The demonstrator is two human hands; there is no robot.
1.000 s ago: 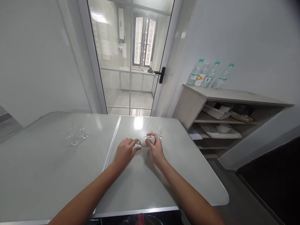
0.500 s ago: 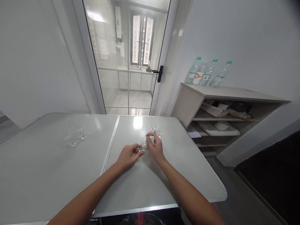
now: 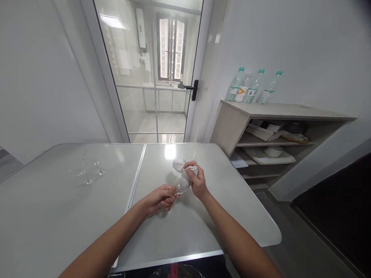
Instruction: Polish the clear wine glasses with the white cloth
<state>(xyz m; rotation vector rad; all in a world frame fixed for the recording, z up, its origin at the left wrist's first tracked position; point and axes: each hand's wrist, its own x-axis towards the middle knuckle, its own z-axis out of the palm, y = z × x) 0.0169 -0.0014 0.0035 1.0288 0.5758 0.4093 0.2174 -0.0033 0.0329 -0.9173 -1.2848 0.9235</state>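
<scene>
- Wine glass [image 3: 180, 185] is pinched at the stem by the closed fingers of the left hand [image 3: 158, 198].
- Its bowl is gripped through a white cloth [image 3: 181, 167] by the curled fingers of the right hand [image 3: 198, 182].
- Its long axis is tilted up and to the right between the hands, above the counter [image 3: 191, 232].

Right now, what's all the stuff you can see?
wine glass: one, clear, tilted between both hands
cloth: one, white, pressed against the glass's bowl
small glasses: two, it seems, clear, left part of the table
table: one, pale grey, in front
bottles: at least three, clear with green caps, on top of the shelf unit
shelf unit: one, light wood, right
door: one, glass, black handle, behind the table
left hand: holds the glass's stem
right hand: holds the cloth
</scene>
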